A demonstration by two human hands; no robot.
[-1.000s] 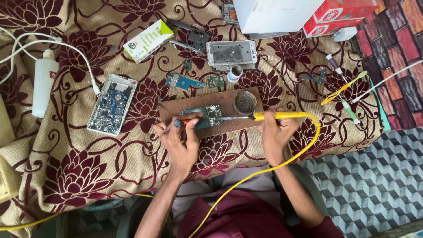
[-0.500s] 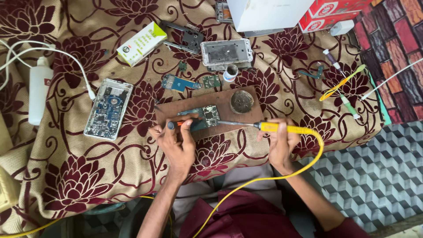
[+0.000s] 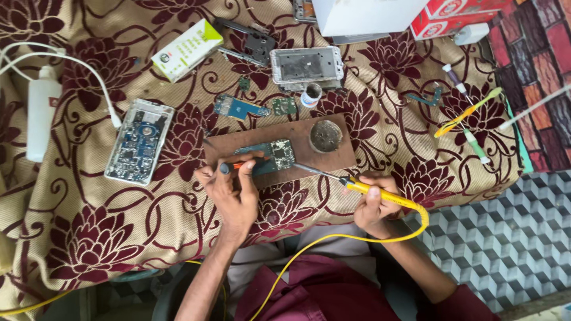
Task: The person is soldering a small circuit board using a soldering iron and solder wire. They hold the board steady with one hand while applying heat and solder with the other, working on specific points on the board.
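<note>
Soldering at a circuit board on a wooden board, seen from above.
The circuit board is small, green-blue and rectangular, with a pale metal patch at its right end; it lies mid-board on the table, left of a round tin. The left hand has its fingers closed on a thin orange-tipped tool touching the circuit board's near edge. The right hand, fingers wrapped tight, holds a yellow soldering iron, tip near the circuit board's right end.

Green circuit board flat on wooden board
</note>
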